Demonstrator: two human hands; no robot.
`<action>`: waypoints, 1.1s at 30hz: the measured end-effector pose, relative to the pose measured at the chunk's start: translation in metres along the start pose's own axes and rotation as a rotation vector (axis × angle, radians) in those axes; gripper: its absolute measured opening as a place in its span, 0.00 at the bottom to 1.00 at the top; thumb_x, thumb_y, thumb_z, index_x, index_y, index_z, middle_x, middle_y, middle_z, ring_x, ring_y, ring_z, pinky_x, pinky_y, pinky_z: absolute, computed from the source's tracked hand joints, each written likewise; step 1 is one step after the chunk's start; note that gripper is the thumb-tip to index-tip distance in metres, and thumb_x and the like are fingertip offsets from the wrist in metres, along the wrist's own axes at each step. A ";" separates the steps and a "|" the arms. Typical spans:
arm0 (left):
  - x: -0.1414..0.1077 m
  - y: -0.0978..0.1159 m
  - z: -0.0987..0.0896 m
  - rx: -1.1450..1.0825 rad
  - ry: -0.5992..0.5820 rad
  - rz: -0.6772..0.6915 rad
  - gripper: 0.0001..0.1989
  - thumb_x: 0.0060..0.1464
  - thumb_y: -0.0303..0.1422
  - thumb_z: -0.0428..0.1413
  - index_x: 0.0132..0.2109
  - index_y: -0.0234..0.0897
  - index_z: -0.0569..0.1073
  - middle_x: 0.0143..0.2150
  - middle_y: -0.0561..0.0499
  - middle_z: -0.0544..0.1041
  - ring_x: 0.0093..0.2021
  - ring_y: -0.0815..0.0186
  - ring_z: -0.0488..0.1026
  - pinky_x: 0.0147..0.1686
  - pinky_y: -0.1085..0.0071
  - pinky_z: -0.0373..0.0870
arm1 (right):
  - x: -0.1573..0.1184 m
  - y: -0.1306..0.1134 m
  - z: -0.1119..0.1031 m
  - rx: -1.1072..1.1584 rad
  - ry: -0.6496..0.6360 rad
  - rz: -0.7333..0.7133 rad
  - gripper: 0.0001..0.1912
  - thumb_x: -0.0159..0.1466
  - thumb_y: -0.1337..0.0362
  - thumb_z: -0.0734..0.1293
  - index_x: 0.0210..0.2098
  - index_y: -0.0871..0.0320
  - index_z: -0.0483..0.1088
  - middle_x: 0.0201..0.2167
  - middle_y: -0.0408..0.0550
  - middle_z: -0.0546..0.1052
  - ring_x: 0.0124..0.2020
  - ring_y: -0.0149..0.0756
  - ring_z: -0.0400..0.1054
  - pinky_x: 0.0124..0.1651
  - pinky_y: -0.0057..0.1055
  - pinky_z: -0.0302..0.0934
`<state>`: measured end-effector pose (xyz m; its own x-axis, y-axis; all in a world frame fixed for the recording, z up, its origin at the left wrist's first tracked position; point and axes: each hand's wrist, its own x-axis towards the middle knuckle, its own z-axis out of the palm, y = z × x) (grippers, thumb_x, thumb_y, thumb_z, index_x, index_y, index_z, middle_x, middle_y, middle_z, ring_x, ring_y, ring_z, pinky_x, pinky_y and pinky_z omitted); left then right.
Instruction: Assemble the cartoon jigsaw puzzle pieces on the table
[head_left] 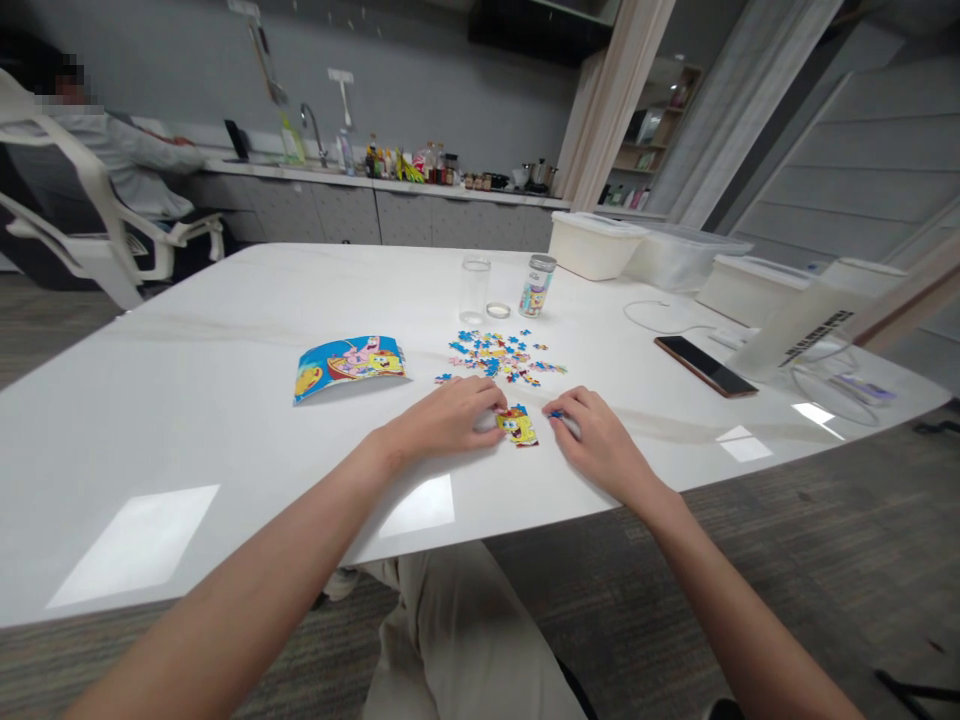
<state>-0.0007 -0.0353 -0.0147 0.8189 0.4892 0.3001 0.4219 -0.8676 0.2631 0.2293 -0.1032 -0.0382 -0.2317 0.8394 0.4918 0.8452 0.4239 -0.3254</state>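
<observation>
A small joined section of jigsaw puzzle (517,426), yellow with a cartoon face, lies flat on the white table in front of me. My left hand (466,412) is closed, its thumb and fingertips gripping the section's left edge. Just right of the section, my right hand (592,432) pinches a small blue puzzle piece (556,414) between thumb and forefinger, apart from the section. Beyond both hands spreads a pile of loose puzzle pieces (491,352), mostly blue, with yellow and pink among them. A curved picture sheet (352,366) with cartoon figures rests to the left.
Behind the pieces stand a clear jar (474,290), a round lid (498,311) and a cartoon-printed canister (537,286). Rightward are a phone (705,366), cables and plastic boxes (596,245). A person (139,165) sits far left, near a kitchen counter (420,187).
</observation>
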 end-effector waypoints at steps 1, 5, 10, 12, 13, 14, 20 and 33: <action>0.000 0.000 0.000 0.003 0.000 0.001 0.10 0.56 0.36 0.52 0.43 0.37 0.70 0.44 0.45 0.74 0.44 0.61 0.71 0.43 0.63 0.66 | 0.000 0.000 0.000 0.002 0.000 0.003 0.09 0.63 0.70 0.59 0.39 0.57 0.70 0.38 0.52 0.70 0.42 0.44 0.66 0.48 0.44 0.62; 0.000 0.001 -0.001 0.010 -0.003 0.004 0.11 0.55 0.36 0.53 0.43 0.36 0.70 0.44 0.44 0.74 0.43 0.60 0.71 0.43 0.63 0.66 | 0.000 0.000 0.000 0.001 0.006 0.010 0.08 0.63 0.70 0.60 0.38 0.57 0.70 0.37 0.52 0.70 0.42 0.44 0.66 0.48 0.43 0.62; 0.000 0.001 0.000 0.023 -0.003 0.012 0.10 0.56 0.36 0.53 0.43 0.36 0.69 0.43 0.45 0.74 0.43 0.60 0.70 0.43 0.63 0.66 | 0.000 0.002 0.001 0.013 -0.003 -0.004 0.10 0.63 0.72 0.58 0.39 0.58 0.69 0.38 0.53 0.70 0.43 0.44 0.66 0.48 0.43 0.62; 0.000 0.001 0.000 0.027 -0.003 0.013 0.09 0.56 0.36 0.52 0.43 0.37 0.69 0.43 0.45 0.74 0.43 0.61 0.70 0.43 0.63 0.66 | -0.001 0.004 0.002 0.016 -0.012 -0.017 0.14 0.62 0.75 0.56 0.40 0.58 0.69 0.39 0.53 0.70 0.43 0.44 0.66 0.49 0.43 0.62; 0.000 0.001 0.000 0.027 -0.003 0.013 0.09 0.56 0.36 0.52 0.43 0.37 0.69 0.43 0.45 0.74 0.43 0.61 0.70 0.43 0.63 0.66 | -0.001 0.004 0.002 0.014 -0.016 -0.021 0.15 0.62 0.76 0.55 0.40 0.57 0.69 0.39 0.53 0.70 0.43 0.44 0.66 0.49 0.43 0.62; 0.000 0.001 0.000 0.028 -0.003 0.012 0.09 0.56 0.36 0.52 0.43 0.37 0.69 0.43 0.45 0.74 0.43 0.61 0.70 0.42 0.63 0.66 | -0.001 0.004 0.002 0.007 -0.018 -0.021 0.15 0.61 0.76 0.55 0.40 0.57 0.69 0.39 0.53 0.70 0.43 0.44 0.65 0.49 0.43 0.62; -0.001 0.001 0.000 0.036 0.008 0.018 0.08 0.56 0.34 0.52 0.43 0.38 0.68 0.43 0.45 0.73 0.43 0.60 0.70 0.42 0.64 0.66 | -0.002 0.003 0.002 -0.097 0.043 0.090 0.08 0.60 0.71 0.61 0.37 0.57 0.69 0.36 0.52 0.70 0.40 0.45 0.66 0.45 0.42 0.63; -0.001 0.000 0.000 0.039 0.018 0.035 0.08 0.56 0.34 0.52 0.43 0.38 0.68 0.43 0.46 0.73 0.42 0.61 0.70 0.41 0.65 0.66 | -0.001 0.005 0.002 0.028 0.034 0.071 0.08 0.61 0.70 0.61 0.39 0.56 0.68 0.38 0.52 0.70 0.42 0.44 0.67 0.46 0.43 0.66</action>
<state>-0.0016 -0.0359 -0.0145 0.8267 0.4595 0.3248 0.4082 -0.8870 0.2159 0.2325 -0.1013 -0.0424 -0.1552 0.8559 0.4934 0.8448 0.3739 -0.3828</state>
